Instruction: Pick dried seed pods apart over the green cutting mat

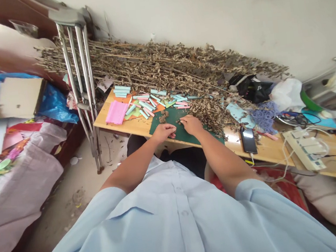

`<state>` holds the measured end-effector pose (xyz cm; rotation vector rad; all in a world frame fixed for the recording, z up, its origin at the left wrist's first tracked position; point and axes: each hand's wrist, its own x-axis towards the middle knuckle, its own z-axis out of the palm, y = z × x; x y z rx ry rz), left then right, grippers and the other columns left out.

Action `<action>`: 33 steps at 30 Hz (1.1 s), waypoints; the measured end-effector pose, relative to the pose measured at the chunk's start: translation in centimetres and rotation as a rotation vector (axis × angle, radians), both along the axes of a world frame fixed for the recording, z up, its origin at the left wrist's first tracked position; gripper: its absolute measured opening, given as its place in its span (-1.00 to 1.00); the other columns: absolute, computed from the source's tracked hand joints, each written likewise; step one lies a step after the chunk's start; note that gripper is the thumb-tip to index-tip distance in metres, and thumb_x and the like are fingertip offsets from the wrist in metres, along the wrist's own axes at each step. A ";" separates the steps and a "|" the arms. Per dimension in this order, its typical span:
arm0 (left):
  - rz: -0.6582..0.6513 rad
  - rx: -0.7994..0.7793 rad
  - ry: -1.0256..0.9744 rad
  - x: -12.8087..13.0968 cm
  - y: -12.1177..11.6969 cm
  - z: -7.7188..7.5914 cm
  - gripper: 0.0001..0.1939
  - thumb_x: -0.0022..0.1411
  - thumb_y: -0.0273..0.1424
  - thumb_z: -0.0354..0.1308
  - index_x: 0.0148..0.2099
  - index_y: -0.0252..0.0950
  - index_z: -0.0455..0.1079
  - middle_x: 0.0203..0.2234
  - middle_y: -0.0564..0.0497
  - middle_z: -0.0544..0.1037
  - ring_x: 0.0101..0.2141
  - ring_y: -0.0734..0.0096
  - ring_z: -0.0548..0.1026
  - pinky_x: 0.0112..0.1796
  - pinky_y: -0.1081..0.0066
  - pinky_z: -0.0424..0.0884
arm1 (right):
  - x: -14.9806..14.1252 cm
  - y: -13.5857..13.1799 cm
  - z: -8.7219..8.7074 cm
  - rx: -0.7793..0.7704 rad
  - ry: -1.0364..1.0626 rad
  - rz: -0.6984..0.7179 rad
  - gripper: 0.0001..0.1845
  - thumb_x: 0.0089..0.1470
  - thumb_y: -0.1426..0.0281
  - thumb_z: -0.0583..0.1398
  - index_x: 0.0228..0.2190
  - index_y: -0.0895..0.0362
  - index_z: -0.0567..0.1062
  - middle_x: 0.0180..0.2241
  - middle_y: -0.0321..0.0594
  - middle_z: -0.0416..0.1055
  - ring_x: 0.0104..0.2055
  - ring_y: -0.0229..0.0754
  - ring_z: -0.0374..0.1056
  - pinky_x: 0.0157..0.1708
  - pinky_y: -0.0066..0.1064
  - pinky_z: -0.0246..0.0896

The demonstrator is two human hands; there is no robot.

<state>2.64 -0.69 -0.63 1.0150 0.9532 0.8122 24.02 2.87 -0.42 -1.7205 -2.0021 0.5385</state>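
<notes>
The left hand (164, 132) is laid palm-down on a green cutting mat (173, 119), fingers loosely curled, with nothing visibly held, though a small grasped item cannot be ruled out. The right hand (191, 124) is placed just beside it, fingertips bunched as if pinching; whether anything is grasped cannot be told, as the fingers hide it. A small pile of dried leaf crumbs (163, 117) is lying on the mat just ahead of the left hand, and a heap of dried leafy stems (161, 68) is spread beyond both hands, spilling onto the mat just past the right hand. Cut paper strips (145, 103) and a pink paper stack (116, 112) are scattered beyond the left hand on a wooden table (267, 149). A smartphone (248, 140) is lying right of the right hand. Brittle leaves could be shed among the paper strips if the heap is knocked by a wrist, the phone could be swept aside by a careless arm movement, and a metal crutch (82, 63) beyond the left hand could be toppled if bumped.
</notes>
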 end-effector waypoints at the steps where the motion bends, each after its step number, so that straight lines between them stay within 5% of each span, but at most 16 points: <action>1: 0.005 -0.005 -0.007 0.0 0.0 0.1 -0.84 0.20 -0.44 0.35 -0.20 -0.45 0.53 -0.59 0.00 0.57 -0.54 0.45 0.56 -0.39 0.41 0.56 | 0.1 -0.1 0.0 -0.002 0.024 0.002 -0.76 0.18 0.44 0.26 -0.17 -0.03 0.70 -0.05 -0.18 0.59 0.03 -0.05 0.46 0.22 -0.22 0.24; 8: 0.017 -0.025 -0.032 -0.2 -0.3 1.1 -0.86 0.22 -0.53 0.29 -0.16 -0.48 0.51 -0.59 0.00 0.57 -0.55 0.45 0.57 -0.40 0.43 0.55 | 0.9 -0.5 -0.3 -0.051 0.384 -0.122 -0.80 0.07 0.43 0.33 -0.24 -0.05 0.69 -0.14 -0.28 0.65 0.05 -0.04 0.48 0.34 -0.09 0.12; 16: 0.034 -0.047 -0.056 0.0 -0.2 1.0 -0.83 0.21 -0.52 0.33 -0.16 -0.47 0.46 -0.56 0.01 0.57 -0.53 0.43 0.59 -0.40 0.42 0.56 | 0.2 -2.5 0.1 0.077 0.354 -0.178 -0.77 0.13 0.39 0.27 -0.18 -0.02 0.69 -0.13 -0.22 0.65 -0.05 -0.07 0.53 0.20 -0.15 0.29; 23: 0.051 -0.058 -0.118 0.2 -0.1 0.2 -0.80 0.20 -0.46 0.37 -0.18 -0.44 0.44 -0.54 0.00 0.58 -0.51 0.40 0.61 -0.39 0.40 0.58 | -2.7 -6.3 -0.1 0.129 0.483 0.028 -0.66 0.08 0.24 0.33 -0.10 0.04 0.65 0.03 -0.11 0.57 -0.31 -0.17 0.51 -0.23 -0.26 0.48; 33: 0.014 -0.040 -0.154 0.0 0.0 0.2 -0.75 0.20 -0.39 0.38 -0.18 -0.45 0.45 -0.48 -0.05 0.61 -0.45 0.37 0.64 -0.36 0.40 0.58 | -4.1 -6.8 -0.2 0.271 0.368 -0.009 -0.84 0.19 0.29 0.24 -0.27 0.04 0.64 -0.24 -0.17 0.62 -0.26 -0.10 0.52 -0.14 -0.23 0.46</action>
